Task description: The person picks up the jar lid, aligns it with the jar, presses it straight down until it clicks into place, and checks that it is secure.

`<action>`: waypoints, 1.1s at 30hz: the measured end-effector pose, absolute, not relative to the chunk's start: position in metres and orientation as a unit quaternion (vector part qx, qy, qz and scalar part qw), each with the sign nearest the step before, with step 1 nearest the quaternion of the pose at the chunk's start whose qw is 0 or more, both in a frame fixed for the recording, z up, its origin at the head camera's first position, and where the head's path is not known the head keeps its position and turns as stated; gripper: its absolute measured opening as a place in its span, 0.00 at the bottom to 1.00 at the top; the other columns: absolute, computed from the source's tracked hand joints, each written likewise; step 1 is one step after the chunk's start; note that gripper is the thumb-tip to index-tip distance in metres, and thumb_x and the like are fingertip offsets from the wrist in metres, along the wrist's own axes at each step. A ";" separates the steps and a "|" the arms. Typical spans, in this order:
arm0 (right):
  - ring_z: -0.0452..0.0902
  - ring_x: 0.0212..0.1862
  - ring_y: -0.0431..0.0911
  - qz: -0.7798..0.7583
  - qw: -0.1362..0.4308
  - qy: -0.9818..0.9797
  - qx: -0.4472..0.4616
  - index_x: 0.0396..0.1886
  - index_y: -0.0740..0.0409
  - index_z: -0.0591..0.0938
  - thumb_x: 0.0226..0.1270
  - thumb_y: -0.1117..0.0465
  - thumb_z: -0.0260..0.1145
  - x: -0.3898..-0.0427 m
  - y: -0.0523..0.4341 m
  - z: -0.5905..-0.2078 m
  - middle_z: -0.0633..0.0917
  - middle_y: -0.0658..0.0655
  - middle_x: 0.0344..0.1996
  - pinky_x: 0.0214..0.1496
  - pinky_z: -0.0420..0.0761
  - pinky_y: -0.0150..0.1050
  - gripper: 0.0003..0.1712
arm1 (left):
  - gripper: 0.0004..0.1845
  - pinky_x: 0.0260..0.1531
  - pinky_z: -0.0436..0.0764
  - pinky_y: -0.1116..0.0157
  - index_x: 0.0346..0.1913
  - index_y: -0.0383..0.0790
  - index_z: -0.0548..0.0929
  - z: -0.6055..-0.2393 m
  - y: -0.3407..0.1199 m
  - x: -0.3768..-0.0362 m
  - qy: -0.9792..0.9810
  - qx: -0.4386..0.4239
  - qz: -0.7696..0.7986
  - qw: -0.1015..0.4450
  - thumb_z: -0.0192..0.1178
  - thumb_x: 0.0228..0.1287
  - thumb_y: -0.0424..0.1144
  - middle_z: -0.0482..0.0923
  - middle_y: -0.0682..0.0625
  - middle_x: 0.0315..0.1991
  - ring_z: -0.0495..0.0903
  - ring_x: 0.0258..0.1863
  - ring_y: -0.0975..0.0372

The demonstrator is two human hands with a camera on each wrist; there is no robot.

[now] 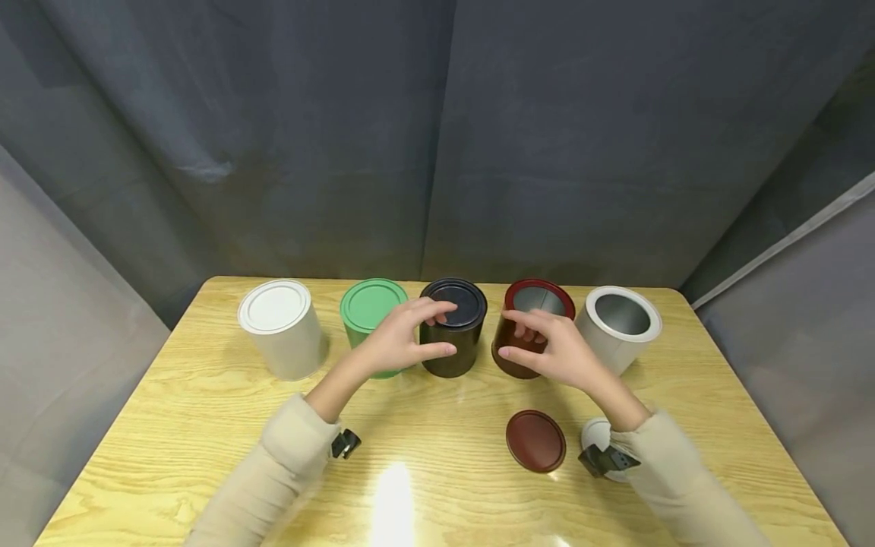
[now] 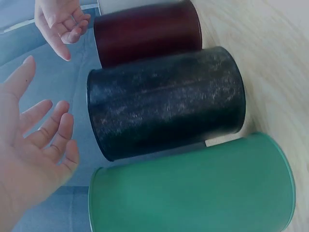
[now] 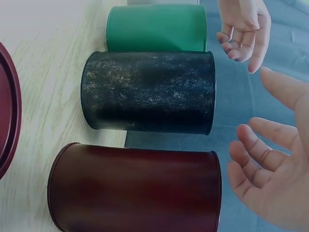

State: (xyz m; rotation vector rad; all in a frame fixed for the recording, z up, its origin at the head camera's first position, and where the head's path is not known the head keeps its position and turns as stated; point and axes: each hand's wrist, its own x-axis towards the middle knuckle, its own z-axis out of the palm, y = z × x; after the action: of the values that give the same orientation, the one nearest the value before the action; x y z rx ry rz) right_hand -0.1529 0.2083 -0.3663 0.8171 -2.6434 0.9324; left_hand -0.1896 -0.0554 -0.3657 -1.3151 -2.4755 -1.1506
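Note:
My left hand [image 1: 410, 334] hovers above the gap between the green tin [image 1: 372, 304] and the black tin [image 1: 451, 353], thumb apart from its loosely bent fingers, holding nothing. Both of those tins have their lids on. Over the dark red tin [image 1: 509, 346], my right hand [image 1: 554, 349] is held in much the same pose, also with nothing in it. That tin is uncovered, showing its grey metal inside. In the right wrist view the fingers stay apart from the red tin [image 3: 135, 188]. The black tin [image 2: 166, 104] looks scuffed along its side in the left wrist view.
At the left of the row stands a lidded white tin [image 1: 280, 327]; an uncovered white tin [image 1: 615, 334] stands at the right. A dark red lid [image 1: 536, 441] lies flat nearer the front. Beside it, a white lid [image 1: 596, 433] is partly hidden by the right wrist. Grey curtains [image 1: 437, 137] hang behind.

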 end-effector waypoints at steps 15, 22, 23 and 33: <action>0.67 0.27 0.44 0.328 0.135 -0.891 0.284 0.48 0.61 0.80 0.45 0.61 0.74 -0.133 0.226 -0.378 0.73 0.49 0.25 0.29 0.68 0.34 0.27 | 0.31 0.41 0.72 0.65 0.57 0.34 0.73 -0.377 -0.050 -0.171 -0.805 -0.445 -0.389 0.046 0.69 0.49 0.41 0.75 0.48 0.38 0.74 0.39 0.57; 0.67 0.26 0.44 0.332 0.141 -0.887 0.290 0.49 0.62 0.79 0.43 0.64 0.75 -0.123 0.234 -0.388 0.72 0.46 0.24 0.28 0.68 0.33 0.29 | 0.34 0.42 0.72 0.66 0.59 0.36 0.71 -0.385 -0.043 -0.156 -0.801 -0.447 -0.397 0.033 0.70 0.48 0.42 0.75 0.50 0.39 0.74 0.42 0.57; 0.67 0.26 0.43 0.335 0.141 -0.885 0.292 0.49 0.63 0.78 0.43 0.64 0.75 -0.122 0.236 -0.389 0.72 0.46 0.24 0.28 0.69 0.34 0.29 | 0.34 0.42 0.72 0.65 0.59 0.36 0.71 -0.386 -0.042 -0.154 -0.800 -0.447 -0.399 0.030 0.70 0.48 0.42 0.75 0.50 0.40 0.74 0.42 0.56; 0.66 0.26 0.39 0.353 0.121 -0.877 0.302 0.52 0.62 0.76 0.42 0.65 0.75 -0.109 0.250 -0.402 0.71 0.40 0.25 0.28 0.68 0.31 0.32 | 0.36 0.43 0.72 0.67 0.61 0.37 0.69 -0.401 -0.031 -0.146 -0.799 -0.448 -0.403 0.005 0.70 0.48 0.43 0.73 0.52 0.40 0.72 0.42 0.59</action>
State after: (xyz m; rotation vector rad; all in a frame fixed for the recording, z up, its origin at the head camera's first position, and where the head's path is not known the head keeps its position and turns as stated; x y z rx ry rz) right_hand -0.1093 0.2498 -0.4022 0.8833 -2.5625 1.0308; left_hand -0.1459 -0.0310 -0.4005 -1.4013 -2.5005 -1.2605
